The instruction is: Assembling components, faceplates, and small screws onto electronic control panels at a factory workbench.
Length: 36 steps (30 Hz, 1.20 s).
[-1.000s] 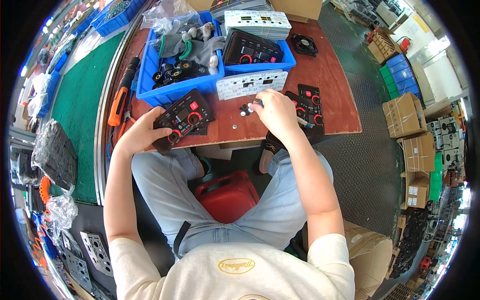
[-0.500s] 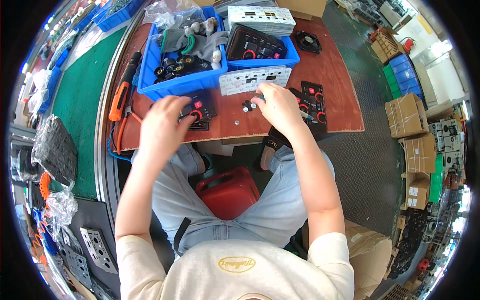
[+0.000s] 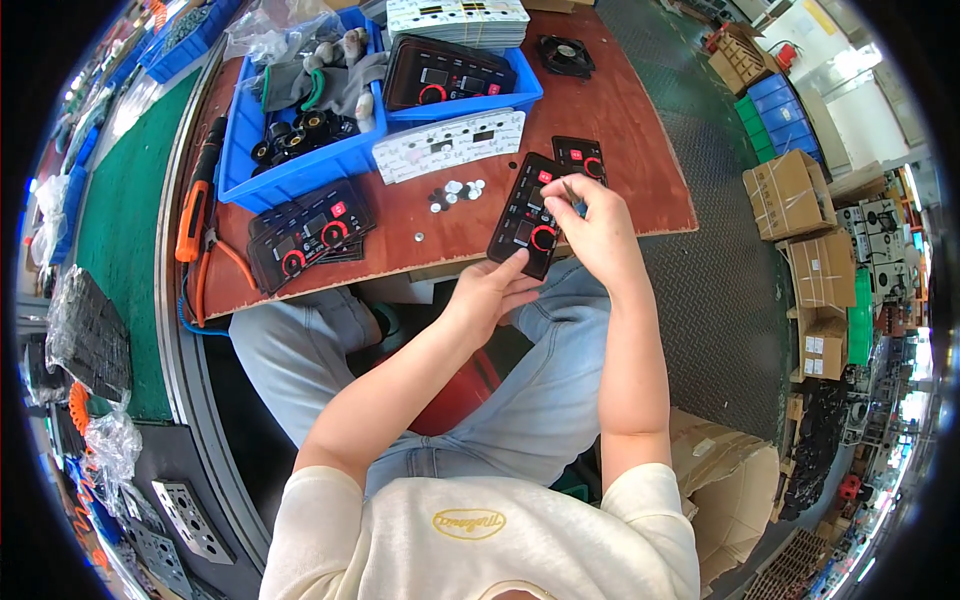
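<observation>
My left hand point(image 3: 484, 292) grips the near end of a black control panel point(image 3: 518, 212) with red rings and held tilted at the table's front edge. Over its upper right side, my right hand point(image 3: 602, 232) pinches a thin dark tool point(image 3: 571, 192); its exact kind is hard to make out, and the fingers hide its tip. A second black panel point(image 3: 578, 152) lies just beyond. Left of the held panel is a small cluster of silvery and black discs point(image 3: 455, 193), with one loose disc point(image 3: 419, 237) nearer the edge.
More black panels point(image 3: 275, 262) are piled at the left. A blue bin point(image 3: 300, 175) holds black knobs and grey gloves; another blue bin point(image 3: 525, 98) carries panels and white printed sheets point(image 3: 455, 25). An orange-black power screwdriver point(image 3: 195, 215), pliers point(image 3: 228, 255) and a fan point(image 3: 565, 55) lie about.
My left hand has gone from the left pile to the right and now holds a panel. My right hand has moved from the discs to above that panel. The view has shifted.
</observation>
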Each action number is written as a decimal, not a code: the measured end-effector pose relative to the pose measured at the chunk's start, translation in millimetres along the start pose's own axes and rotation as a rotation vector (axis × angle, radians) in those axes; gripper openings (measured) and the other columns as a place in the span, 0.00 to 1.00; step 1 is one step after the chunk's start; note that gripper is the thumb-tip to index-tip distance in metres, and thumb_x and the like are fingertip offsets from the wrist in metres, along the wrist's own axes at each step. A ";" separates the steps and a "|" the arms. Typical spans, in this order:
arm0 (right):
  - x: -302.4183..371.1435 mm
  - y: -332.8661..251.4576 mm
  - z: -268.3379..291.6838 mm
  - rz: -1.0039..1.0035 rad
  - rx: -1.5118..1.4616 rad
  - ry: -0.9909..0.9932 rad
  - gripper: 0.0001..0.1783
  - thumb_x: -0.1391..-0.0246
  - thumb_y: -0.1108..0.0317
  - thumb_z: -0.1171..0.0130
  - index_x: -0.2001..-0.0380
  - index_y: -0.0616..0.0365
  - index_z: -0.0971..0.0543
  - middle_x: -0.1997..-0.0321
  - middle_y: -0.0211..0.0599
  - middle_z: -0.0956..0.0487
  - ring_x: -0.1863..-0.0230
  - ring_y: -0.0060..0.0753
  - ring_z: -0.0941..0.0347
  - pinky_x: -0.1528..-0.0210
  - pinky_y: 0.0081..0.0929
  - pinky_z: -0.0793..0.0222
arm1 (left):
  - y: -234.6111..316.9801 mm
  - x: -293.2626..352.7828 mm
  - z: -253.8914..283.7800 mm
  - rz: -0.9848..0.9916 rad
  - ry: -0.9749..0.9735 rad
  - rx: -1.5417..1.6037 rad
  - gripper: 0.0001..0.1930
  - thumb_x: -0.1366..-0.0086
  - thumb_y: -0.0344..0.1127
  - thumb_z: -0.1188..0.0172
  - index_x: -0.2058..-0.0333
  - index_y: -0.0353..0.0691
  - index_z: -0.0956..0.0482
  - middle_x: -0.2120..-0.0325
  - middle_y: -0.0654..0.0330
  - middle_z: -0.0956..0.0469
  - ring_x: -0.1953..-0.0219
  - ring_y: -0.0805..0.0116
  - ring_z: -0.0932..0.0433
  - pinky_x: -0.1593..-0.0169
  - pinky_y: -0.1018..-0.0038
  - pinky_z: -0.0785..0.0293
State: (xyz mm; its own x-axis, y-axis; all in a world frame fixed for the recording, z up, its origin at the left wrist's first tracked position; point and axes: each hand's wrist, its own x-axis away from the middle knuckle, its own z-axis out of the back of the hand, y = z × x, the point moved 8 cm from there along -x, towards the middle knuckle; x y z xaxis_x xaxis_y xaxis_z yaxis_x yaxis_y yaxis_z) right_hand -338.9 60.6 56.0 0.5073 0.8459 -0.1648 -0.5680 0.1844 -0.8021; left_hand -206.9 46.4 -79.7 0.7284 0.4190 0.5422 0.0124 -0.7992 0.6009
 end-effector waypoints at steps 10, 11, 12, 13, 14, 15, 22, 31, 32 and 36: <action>41.9 31.4 -48.6 -0.294 -0.305 -0.407 0.16 0.43 0.60 0.39 0.74 0.64 0.22 0.81 0.28 0.25 0.80 0.17 0.33 0.75 0.22 0.36 | 41.6 52.5 30.8 -0.293 0.026 -0.088 0.11 0.34 0.34 0.43 0.58 0.34 0.23 0.64 0.56 0.19 0.62 0.66 0.19 0.58 0.72 0.20; 43.2 26.3 -53.7 -0.297 -0.477 -0.412 0.15 0.43 0.60 0.39 0.75 0.62 0.23 0.82 0.27 0.26 0.79 0.15 0.33 0.75 0.21 0.37 | 42.8 53.5 30.2 -0.281 -0.006 -0.058 0.09 0.35 0.32 0.42 0.59 0.34 0.21 0.64 0.57 0.19 0.62 0.68 0.19 0.58 0.72 0.21; 43.1 21.0 -57.9 -0.300 -0.648 -0.413 0.14 0.44 0.61 0.39 0.75 0.61 0.24 0.82 0.27 0.26 0.78 0.13 0.33 0.75 0.20 0.38 | 46.4 53.6 32.6 -0.269 -0.043 -0.005 0.10 0.35 0.32 0.42 0.58 0.35 0.22 0.63 0.57 0.19 0.61 0.68 0.19 0.57 0.72 0.21; 42.6 19.0 -61.2 -0.298 -0.648 -0.414 0.14 0.44 0.61 0.39 0.75 0.61 0.24 0.82 0.27 0.26 0.78 0.13 0.33 0.75 0.20 0.38 | 51.7 54.3 31.1 -0.254 -0.078 0.048 0.10 0.36 0.31 0.42 0.57 0.35 0.22 0.62 0.56 0.19 0.60 0.67 0.19 0.57 0.71 0.21; 40.3 13.7 -62.3 -0.233 -0.588 -0.406 0.14 0.44 0.63 0.39 0.77 0.61 0.25 0.82 0.26 0.26 0.77 0.12 0.33 0.74 0.20 0.38 | 57.6 55.3 27.3 -0.264 -0.091 0.120 0.12 0.36 0.30 0.42 0.55 0.34 0.23 0.60 0.54 0.20 0.59 0.65 0.19 0.56 0.68 0.20; 37.9 8.6 -63.2 -0.167 -0.526 -0.397 0.14 0.44 0.64 0.39 0.78 0.61 0.26 0.81 0.26 0.26 0.76 0.11 0.34 0.74 0.20 0.38 | 64.1 57.2 17.1 -0.235 -0.165 0.142 0.13 0.35 0.31 0.44 0.53 0.33 0.25 0.58 0.53 0.21 0.58 0.62 0.20 0.54 0.65 0.20; 30.9 -39.4 -47.4 0.186 0.192 -0.086 0.16 0.43 0.59 0.42 0.63 0.59 0.32 0.68 0.44 0.22 0.70 0.48 0.24 0.69 0.39 0.30 | 95.1 53.2 34.2 -0.456 0.015 -0.019 0.13 0.33 0.33 0.44 0.53 0.34 0.23 0.60 0.56 0.20 0.60 0.66 0.20 0.56 0.67 0.18; 22.7 -66.9 -64.8 0.418 0.412 0.006 0.09 0.43 0.64 0.46 0.72 0.58 0.27 0.73 0.38 0.25 0.68 0.40 0.25 0.70 0.37 0.29 | 102.9 54.1 43.7 -0.549 0.120 -0.132 0.14 0.33 0.34 0.45 0.51 0.36 0.23 0.62 0.60 0.20 0.62 0.71 0.21 0.59 0.74 0.20; 22.3 -68.5 -66.1 0.424 0.431 0.009 0.09 0.44 0.64 0.45 0.72 0.58 0.27 0.74 0.36 0.25 0.69 0.41 0.25 0.70 0.37 0.29 | 104.7 54.6 44.2 -0.560 0.135 -0.162 0.13 0.33 0.33 0.45 0.51 0.37 0.23 0.61 0.61 0.21 0.63 0.74 0.21 0.60 0.75 0.20; 18.1 -67.7 -69.6 0.383 0.431 -0.027 0.07 0.44 0.65 0.45 0.72 0.57 0.25 0.75 0.37 0.24 0.69 0.41 0.24 0.70 0.38 0.29 | 110.2 60.1 34.7 -0.606 0.091 -0.190 0.13 0.33 0.32 0.45 0.51 0.35 0.24 0.60 0.59 0.21 0.59 0.70 0.21 0.58 0.71 0.20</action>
State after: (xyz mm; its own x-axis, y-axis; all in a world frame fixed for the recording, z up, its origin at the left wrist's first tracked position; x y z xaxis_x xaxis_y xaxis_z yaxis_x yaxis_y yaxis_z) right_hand -246.1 28.6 67.4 0.2001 0.9041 -0.3775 -0.9235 0.0453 -0.3809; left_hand -137.9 -31.5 -1.2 0.5687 0.8143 0.1161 0.2762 -0.3220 0.9056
